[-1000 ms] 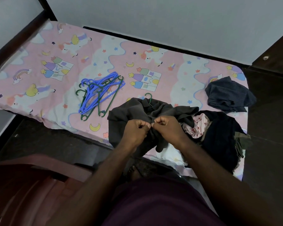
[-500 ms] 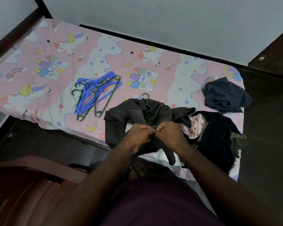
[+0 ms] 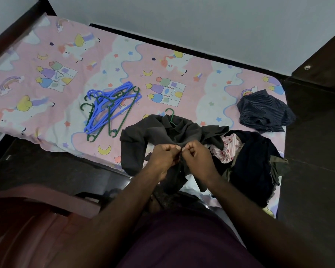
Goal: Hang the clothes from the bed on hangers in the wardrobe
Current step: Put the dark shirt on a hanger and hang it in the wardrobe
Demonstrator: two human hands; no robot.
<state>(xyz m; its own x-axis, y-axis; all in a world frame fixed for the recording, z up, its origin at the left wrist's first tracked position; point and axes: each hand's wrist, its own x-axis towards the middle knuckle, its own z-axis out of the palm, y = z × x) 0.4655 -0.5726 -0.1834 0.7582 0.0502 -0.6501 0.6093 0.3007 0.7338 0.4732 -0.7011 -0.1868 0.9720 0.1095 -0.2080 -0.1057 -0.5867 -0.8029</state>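
Note:
A dark grey shirt (image 3: 153, 130) lies at the near edge of the bed (image 3: 46, 55), with a green hanger (image 3: 170, 116) inside its collar and the hook sticking out. My left hand (image 3: 163, 157) and my right hand (image 3: 196, 158) meet over the shirt's front, each pinching the fabric with curled fingers. To the right lies a pile of dark clothes (image 3: 253, 161) with a pink striped garment (image 3: 227, 149). A folded navy garment (image 3: 264, 111) sits farther back right. Several blue and green hangers (image 3: 108, 111) are heaped to the left.
The bed carries a pink cartoon-print sheet and stands against a grey wall. A reddish plastic chair (image 3: 27, 219) is at my lower left. Dark wooden furniture (image 3: 325, 60) rises at the right, beside the dark floor.
Both hands stay together pinching the shirt front, with only small finger movements. My view has shifted slightly.

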